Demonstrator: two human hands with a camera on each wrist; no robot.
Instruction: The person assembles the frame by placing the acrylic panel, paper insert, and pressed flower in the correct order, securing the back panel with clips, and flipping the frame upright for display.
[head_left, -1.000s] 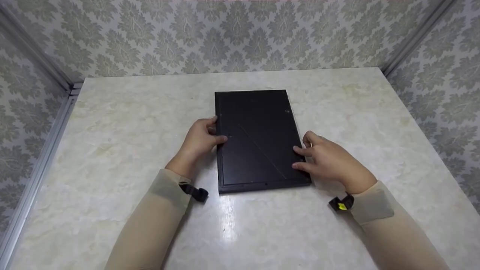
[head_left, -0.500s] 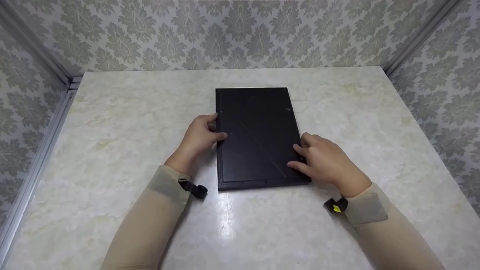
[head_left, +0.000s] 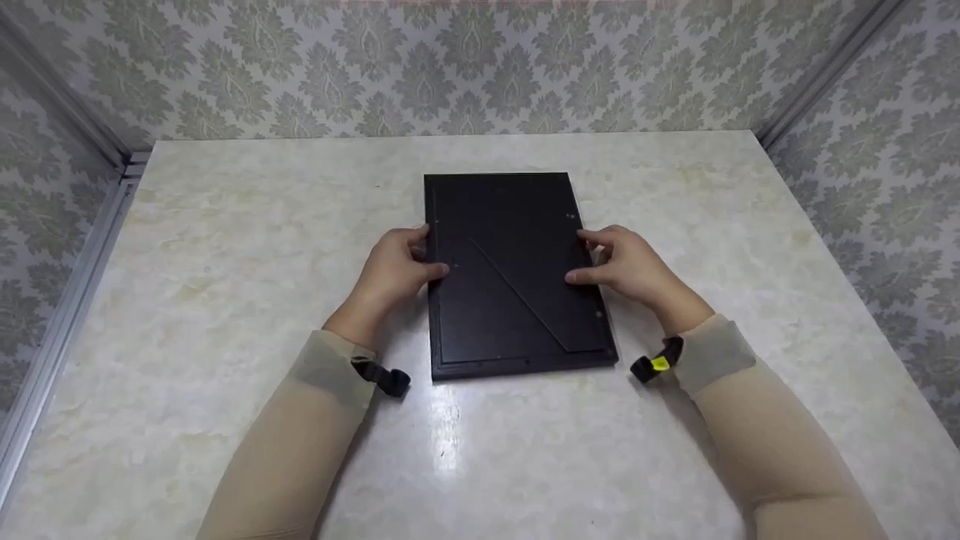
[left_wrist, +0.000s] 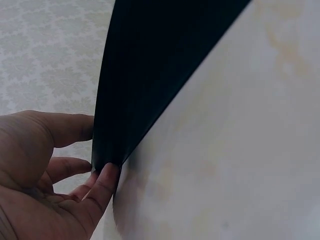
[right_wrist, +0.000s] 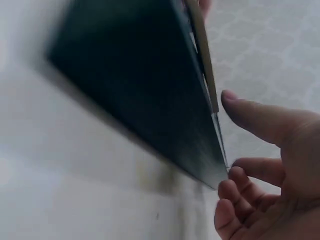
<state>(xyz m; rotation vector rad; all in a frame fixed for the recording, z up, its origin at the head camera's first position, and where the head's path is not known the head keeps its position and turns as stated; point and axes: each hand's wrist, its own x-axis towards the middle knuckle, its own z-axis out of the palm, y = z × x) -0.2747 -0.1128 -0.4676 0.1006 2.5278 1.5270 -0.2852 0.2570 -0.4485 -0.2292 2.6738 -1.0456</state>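
Observation:
A black picture frame [head_left: 517, 300] lies back side up on the table, with a diagonal stand edge across its backing. My left hand [head_left: 394, 266] grips its left side, thumb on the back and fingers at the outer edge. Across from it, my right hand [head_left: 637, 266] holds the right side in the same way, thumb over the backing and fingers along the rim. In the left wrist view, fingertips [left_wrist: 111, 172] press the frame's corner. The right wrist view shows a tan strip [right_wrist: 204, 55] along the frame's edge, with narrow gaps beside it.
The marbled pale table [head_left: 262, 225] surrounds the frame and runs back to a patterned wall [head_left: 480, 67]. Metal rails [head_left: 64, 330] border the left side. Each wrist carries a black camera strap [head_left: 382, 376].
My right hand has slid from the lower right corner up to the middle of the right edge. My left hand keeps its place. The diagonal line on the backing now shows more sharply.

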